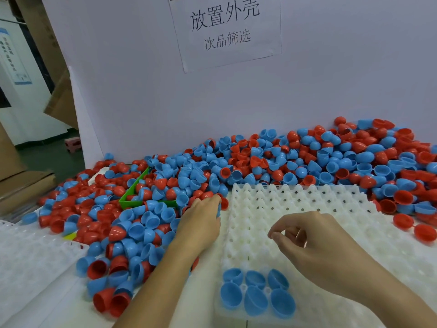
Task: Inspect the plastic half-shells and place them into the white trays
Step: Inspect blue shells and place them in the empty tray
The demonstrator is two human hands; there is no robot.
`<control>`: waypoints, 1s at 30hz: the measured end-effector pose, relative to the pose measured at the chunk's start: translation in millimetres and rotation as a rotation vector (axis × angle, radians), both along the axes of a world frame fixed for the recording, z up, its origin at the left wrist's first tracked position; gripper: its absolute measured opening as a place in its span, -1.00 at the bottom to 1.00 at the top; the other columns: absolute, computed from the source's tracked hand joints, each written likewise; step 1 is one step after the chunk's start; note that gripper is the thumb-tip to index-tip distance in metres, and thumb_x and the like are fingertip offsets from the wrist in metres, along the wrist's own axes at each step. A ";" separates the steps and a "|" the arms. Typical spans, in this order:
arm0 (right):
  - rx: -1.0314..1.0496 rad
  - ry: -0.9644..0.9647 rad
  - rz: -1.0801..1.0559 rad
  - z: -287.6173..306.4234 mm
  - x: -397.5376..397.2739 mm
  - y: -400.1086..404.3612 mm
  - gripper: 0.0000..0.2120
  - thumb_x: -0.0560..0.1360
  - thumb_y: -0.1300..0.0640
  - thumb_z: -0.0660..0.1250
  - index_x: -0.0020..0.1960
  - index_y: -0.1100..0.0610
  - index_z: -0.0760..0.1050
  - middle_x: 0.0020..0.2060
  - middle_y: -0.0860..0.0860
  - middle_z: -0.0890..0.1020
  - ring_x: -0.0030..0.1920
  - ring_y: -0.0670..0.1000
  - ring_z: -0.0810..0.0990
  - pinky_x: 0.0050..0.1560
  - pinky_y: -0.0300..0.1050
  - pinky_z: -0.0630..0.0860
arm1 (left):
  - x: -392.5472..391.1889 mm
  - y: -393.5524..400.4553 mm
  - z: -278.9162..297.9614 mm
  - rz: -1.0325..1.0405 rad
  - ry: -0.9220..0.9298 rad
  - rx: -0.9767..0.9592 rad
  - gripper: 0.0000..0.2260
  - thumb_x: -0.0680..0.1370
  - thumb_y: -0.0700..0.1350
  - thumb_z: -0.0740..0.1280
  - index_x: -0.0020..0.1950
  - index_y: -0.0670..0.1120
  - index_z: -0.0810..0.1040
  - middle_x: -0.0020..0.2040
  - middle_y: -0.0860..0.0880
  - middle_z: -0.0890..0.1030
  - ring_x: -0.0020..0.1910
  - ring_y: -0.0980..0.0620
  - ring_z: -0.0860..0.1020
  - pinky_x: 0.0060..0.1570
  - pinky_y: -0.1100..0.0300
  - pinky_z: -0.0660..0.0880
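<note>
A big heap of red and blue plastic half-shells [236,162] covers the table's back and left. A white tray [295,204] with rows of cups lies in front of me. Several blue half-shells [257,294] sit open side up in its near-left cups. My left hand [201,221] reaches into the heap at the tray's left edge, its fingers curled round a blue half-shell [218,209] that is mostly hidden. My right hand [314,242] hovers over the tray's middle with fingers loosely curled and nothing in them.
A green bin [132,197] sits half buried in the shells at left. Another white tray [28,252] lies at the near left. A white board [142,102] with a paper sign [224,27] stands behind the heap. Two red shells [413,226] lie right of the tray.
</note>
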State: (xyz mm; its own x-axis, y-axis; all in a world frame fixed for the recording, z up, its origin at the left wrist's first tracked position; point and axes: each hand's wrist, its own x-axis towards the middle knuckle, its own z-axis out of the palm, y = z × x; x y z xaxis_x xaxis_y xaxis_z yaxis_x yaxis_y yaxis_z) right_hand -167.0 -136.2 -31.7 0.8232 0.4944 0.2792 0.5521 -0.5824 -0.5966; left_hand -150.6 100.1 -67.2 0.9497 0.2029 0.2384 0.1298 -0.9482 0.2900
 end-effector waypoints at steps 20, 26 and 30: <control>-0.008 0.009 -0.003 -1.5 1.8 -0.5 -0.85 0.56 -0.04 0.31 -0.15 -0.22 0.59 -0.20 -0.46 0.54 -0.14 -0.35 0.52 -0.25 -0.44 0.41 | -9.2 14.2 13.9 0.002 -0.129 -0.401 -0.69 0.59 -0.21 0.37 0.15 0.07 0.29 -0.05 0.05 0.53 -0.08 0.18 0.51 -0.22 0.39 0.39; 0.024 0.014 -0.008 0.1 2.1 -1.4 -0.86 0.57 -0.04 0.31 -0.13 -0.22 0.59 -0.18 -0.50 0.51 -0.12 -0.35 0.52 -0.19 -0.46 0.42 | -12.8 10.2 29.0 0.036 -0.324 -0.636 -0.69 0.56 -0.23 0.41 0.12 0.06 0.35 -0.04 0.05 0.58 -0.22 0.09 0.59 -0.32 0.32 0.47; 0.118 0.020 -0.036 1.5 0.0 1.1 -0.89 0.55 -0.03 0.33 -0.08 -0.24 0.57 -0.16 -0.44 0.54 -0.13 -0.30 0.56 -0.20 -0.45 0.46 | -17.5 -2.0 37.0 -0.120 -0.423 -0.901 -0.62 0.50 -0.28 0.47 0.09 0.10 0.38 0.05 0.02 0.57 -0.14 0.15 0.67 -0.22 0.36 0.57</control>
